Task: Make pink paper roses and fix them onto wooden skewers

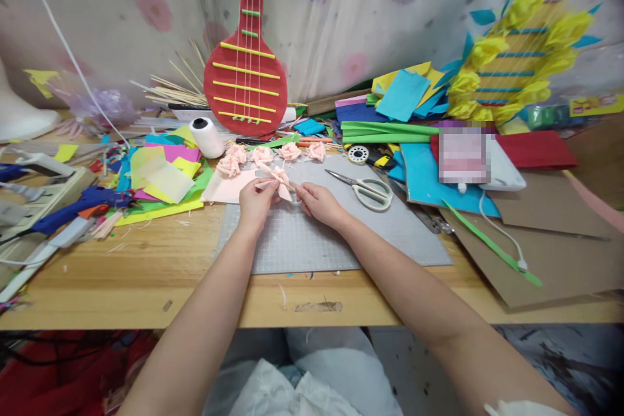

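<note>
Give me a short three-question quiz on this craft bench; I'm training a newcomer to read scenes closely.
1. True or false: the scissors lie on the grey cutting mat, to the right of the right hand.
2. What do the left hand and the right hand hold between them?
A. a glue gun
B. a pink paper piece
C. a thread spool
3. How many finished pink paper flowers sit in the row behind the hands?

Key:
1. True.
2. B.
3. Four.
</note>
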Tool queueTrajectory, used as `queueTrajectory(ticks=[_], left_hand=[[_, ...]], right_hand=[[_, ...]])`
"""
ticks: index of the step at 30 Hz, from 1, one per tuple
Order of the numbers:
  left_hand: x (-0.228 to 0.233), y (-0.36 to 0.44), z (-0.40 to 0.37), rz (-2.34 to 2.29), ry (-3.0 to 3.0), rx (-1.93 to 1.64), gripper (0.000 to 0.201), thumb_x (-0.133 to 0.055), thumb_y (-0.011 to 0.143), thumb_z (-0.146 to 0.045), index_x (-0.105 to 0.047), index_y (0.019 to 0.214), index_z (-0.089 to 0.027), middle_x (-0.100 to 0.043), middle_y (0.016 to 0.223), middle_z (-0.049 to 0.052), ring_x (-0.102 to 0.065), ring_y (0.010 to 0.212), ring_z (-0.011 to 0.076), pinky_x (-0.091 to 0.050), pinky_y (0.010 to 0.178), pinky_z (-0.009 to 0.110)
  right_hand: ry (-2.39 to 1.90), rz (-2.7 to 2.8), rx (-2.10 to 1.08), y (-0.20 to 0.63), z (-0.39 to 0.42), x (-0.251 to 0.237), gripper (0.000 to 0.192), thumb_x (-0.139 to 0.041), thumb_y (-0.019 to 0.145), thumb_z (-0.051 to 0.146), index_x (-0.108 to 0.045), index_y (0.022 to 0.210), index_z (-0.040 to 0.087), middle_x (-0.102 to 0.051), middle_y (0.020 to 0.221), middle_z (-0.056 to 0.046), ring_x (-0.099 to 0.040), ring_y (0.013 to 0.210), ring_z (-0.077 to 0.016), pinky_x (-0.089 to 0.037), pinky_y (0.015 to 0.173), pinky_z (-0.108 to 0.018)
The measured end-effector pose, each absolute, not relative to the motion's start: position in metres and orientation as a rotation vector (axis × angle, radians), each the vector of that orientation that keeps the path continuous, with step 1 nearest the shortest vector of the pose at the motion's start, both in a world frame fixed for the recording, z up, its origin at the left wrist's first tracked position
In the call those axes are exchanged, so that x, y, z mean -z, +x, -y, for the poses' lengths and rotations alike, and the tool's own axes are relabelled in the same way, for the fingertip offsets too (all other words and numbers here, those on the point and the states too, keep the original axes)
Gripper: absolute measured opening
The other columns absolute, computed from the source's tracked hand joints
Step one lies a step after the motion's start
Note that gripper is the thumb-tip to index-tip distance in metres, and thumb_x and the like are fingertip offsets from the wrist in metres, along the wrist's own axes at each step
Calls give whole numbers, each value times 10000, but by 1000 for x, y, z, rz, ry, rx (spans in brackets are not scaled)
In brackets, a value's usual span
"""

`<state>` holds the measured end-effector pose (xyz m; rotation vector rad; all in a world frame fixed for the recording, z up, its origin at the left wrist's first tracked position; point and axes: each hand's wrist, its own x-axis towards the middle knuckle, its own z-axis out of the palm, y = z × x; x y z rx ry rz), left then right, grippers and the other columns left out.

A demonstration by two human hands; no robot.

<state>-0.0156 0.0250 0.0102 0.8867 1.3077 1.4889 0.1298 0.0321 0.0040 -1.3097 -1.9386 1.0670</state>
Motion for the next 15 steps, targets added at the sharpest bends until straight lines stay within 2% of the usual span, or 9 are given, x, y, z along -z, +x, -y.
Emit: queueTrajectory(ticks=[9,15], left_hand=[[-8,-15,-26,-1362,890,-1510,217,-650,544,-278,-570,678,-127,-575,613,0,-556,566,121,-504,505,273],[-9,-14,-26,-1362,897,-1498,181,-613,561,-270,-553,667,-137,-567,624,-4,-557,587,113,-494,504,241]], right_hand=[[-1217,1954,-1153,131,-30,-5,311,-284,886,383,-440,691,198,-414,389,79,-406,395,-77,-342,512,-202],[-1212,1934,-1223,131,-31,-6,321,-272,888,397,-430,684,206,-411,381,73,-409,397,-87,-356,518,-214]])
